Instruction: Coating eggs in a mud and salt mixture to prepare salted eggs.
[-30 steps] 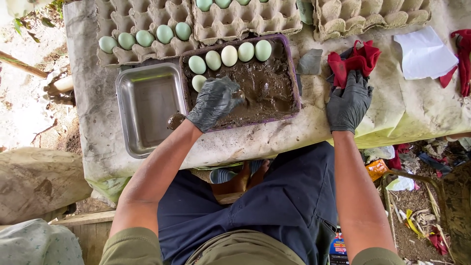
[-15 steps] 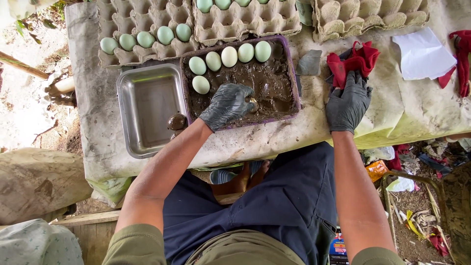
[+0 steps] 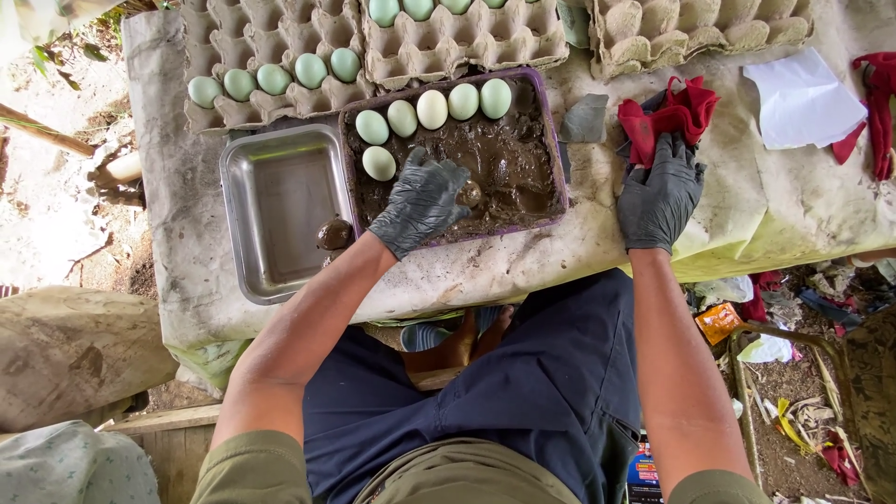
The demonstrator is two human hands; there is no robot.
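mud tray (image 3: 546,201): table (image 3: 579,243) centre
steel pan (image 3: 280,201): at its 9 o'clock
egg cartons (image 3: 467,42): 12 o'clock
cloth (image 3: 672,112): 3 o'clock

Looking down through the head camera, I see my left grip (image 3: 420,201) and my right grip (image 3: 660,191) both covered in dark grey disposable gloves, thin and slightly wrinkled, smeared with brown mud at the fingers. The glove cuffs end at the wrists, and the forearms are bare up to short olive-green sleeves at the bottom of the view. I wear a dark navy apron or trousers over the lap, creased with folds.
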